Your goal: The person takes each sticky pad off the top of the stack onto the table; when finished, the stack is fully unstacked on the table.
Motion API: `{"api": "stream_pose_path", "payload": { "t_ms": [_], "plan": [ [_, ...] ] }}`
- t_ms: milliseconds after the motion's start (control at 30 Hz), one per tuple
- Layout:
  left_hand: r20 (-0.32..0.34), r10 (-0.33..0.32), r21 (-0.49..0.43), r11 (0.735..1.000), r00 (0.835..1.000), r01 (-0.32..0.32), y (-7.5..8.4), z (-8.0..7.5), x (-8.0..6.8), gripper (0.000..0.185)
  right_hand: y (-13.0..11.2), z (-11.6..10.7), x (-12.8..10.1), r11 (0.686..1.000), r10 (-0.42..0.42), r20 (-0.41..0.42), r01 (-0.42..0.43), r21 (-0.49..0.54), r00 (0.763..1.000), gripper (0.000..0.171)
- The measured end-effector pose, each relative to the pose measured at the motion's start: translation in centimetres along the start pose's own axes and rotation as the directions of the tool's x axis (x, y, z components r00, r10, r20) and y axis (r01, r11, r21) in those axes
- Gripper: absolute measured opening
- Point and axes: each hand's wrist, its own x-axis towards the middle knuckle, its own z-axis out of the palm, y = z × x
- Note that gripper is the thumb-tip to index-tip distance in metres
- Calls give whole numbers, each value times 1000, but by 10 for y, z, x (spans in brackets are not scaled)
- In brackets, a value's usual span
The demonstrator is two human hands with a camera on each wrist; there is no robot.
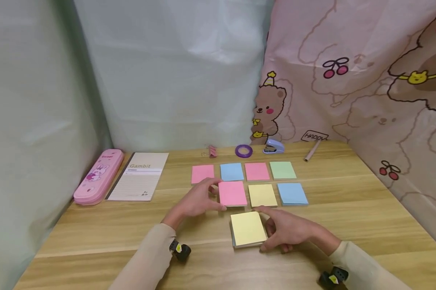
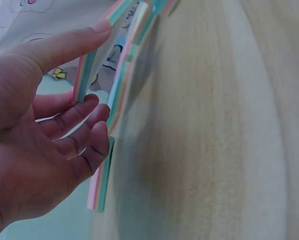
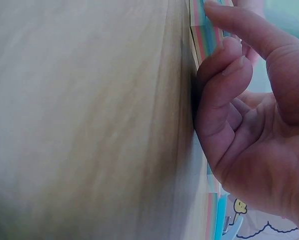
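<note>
My left hand [image 1: 199, 200] pinches a pink-topped sticky note pad [image 1: 232, 193] by its left side, thumb at the near corner and fingers at the far one. In the left wrist view that pad [image 2: 88, 70] is tilted and raised off the table, its layered coloured edge showing. My right hand [image 1: 288, 229] grips the right side of a yellow-topped stack of sticky note pads [image 1: 248, 228], nearer to me. The thumb is at its near corner and the index finger reaches its far corner. In the right wrist view the other fingers [image 3: 222, 100] curl beside it, low over the wood.
Behind lie a yellow pad [image 1: 263, 195], blue pads [image 1: 292, 193] [image 1: 232, 172], pink pads [image 1: 203, 174] [image 1: 257, 171] and a green pad [image 1: 283, 170]. Farther back are a binder clip [image 1: 212, 151], purple tape roll [image 1: 244, 151], stapler [image 1: 274, 146] and pen [image 1: 313, 150]. Leftward lie a notebook [image 1: 138, 177] and pencil case [image 1: 99, 176].
</note>
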Motion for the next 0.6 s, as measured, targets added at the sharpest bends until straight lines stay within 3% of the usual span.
{"api": "stream_pose_path", "payload": {
  "t_ms": [233, 600],
  "plan": [
    [24, -5, -1, 1000, 1000, 5, -9, 6, 10, 89, -1, 1, 0, 1000, 3, -5, -3, -4, 1000, 105],
    [60, 24, 98, 995, 998, -30, -6, 8, 15, 89, -2, 2, 0, 1000, 9, -10, -9, -8, 1000, 106]
  ]
}}
